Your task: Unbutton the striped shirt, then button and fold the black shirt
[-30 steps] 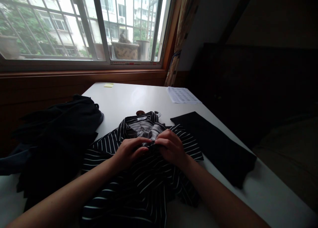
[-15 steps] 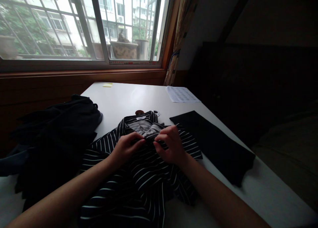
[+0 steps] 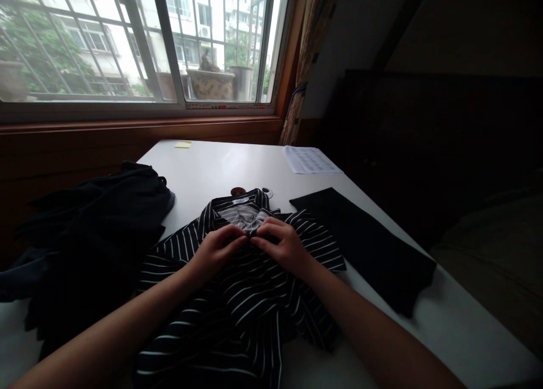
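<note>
A black shirt with white stripes (image 3: 250, 298) lies spread on the white table (image 3: 229, 165), its collar pointing away from me. My left hand (image 3: 218, 247) pinches the front edge of the shirt just below the neck opening. Close against it, my right hand (image 3: 282, 243) pinches the same edge, thumb and fingers nearly meeting those of the left. Whatever small part sits between the fingertips is hidden. Behind the collar are a brown round object (image 3: 238, 191) and a white ring-like object (image 3: 267, 193), both partly covered, perhaps parts of a hanger.
Dark clothes (image 3: 102, 225) are heaped at the left. A folded black garment (image 3: 365, 247) lies along the right side. Printed paper (image 3: 311, 160) and a yellow sticky note (image 3: 182, 145) are near the far edge. Beyond stands a barred window (image 3: 182, 44) with a curtain (image 3: 299, 89).
My right hand has moved left and its fingertips now come close to those of my left hand. My left hand and the shirt have hardly moved.
</note>
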A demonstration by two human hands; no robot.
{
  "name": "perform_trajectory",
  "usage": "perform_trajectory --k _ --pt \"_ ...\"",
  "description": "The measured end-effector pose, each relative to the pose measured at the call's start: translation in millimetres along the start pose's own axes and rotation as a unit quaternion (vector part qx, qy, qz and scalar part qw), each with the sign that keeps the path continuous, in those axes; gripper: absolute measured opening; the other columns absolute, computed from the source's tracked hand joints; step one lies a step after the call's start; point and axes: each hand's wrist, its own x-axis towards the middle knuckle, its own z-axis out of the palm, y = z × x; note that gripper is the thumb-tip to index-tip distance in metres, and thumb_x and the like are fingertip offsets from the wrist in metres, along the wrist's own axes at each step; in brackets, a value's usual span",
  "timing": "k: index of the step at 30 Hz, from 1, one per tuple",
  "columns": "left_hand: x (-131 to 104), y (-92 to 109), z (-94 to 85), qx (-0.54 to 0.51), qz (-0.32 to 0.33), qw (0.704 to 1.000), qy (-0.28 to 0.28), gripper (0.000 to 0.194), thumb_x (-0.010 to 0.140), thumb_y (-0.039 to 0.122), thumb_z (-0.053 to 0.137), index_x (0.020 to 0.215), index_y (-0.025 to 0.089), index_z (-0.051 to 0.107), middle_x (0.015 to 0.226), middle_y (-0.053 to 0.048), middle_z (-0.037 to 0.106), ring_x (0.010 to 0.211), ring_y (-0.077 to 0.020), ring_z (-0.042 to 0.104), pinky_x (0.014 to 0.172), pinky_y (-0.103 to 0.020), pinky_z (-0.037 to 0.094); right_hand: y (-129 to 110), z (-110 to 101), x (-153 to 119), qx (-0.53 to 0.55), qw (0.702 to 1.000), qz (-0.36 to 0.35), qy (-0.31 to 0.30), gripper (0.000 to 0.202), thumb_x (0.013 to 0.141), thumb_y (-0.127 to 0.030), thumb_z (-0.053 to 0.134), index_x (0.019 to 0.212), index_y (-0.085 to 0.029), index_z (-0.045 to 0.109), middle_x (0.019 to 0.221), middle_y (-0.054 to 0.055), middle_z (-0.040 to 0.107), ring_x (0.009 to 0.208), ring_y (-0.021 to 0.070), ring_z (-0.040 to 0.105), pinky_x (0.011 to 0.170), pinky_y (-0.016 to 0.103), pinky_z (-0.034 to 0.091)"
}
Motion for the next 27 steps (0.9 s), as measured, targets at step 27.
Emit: perform_trajectory --k 27 --pt "5 -11 -2.6 -0.051 0.065 0.997 0.001 0.013 0.088 0.030 0.069 0.087 0.018 0.071 0.087 -0.006 0.063 0.083 -0.0194 0.060 0.076 -0.031 0.050 2 6 5 0.245 0.925 0.271 -0.104 0.030 0.073 -0.044 0.074 0.073 -0.016 0.065 0.063 -0.004 0.052 0.061 0.0115 0.043 0.061 0.026 0.032"
